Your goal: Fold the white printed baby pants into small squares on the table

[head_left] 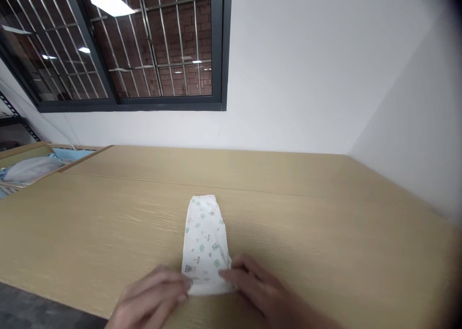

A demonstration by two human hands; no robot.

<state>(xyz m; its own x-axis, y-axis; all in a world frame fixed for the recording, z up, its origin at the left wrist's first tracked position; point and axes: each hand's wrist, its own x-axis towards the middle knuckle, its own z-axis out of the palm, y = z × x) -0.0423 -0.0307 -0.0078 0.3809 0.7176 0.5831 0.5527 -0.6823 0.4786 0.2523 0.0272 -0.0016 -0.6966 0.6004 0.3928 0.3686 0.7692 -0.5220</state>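
A small white garment (205, 242) with a green and pink print lies folded into a narrow strip on the wooden table (306, 213), running away from me. My left hand (151, 297) rests on its near left corner, fingers pressed together against the cloth edge. My right hand (254, 285) lies on the near right corner, fingertips pinching the fabric edge. Both hands are at the near end of the garment; the far end lies free.
A wooden bin (32, 167) holding pale grey and blue cloth stands at the far left. White walls meet at the back right corner. A barred window (119, 45) is above. The table's near edge drops to a dark floor (32, 309) at lower left.
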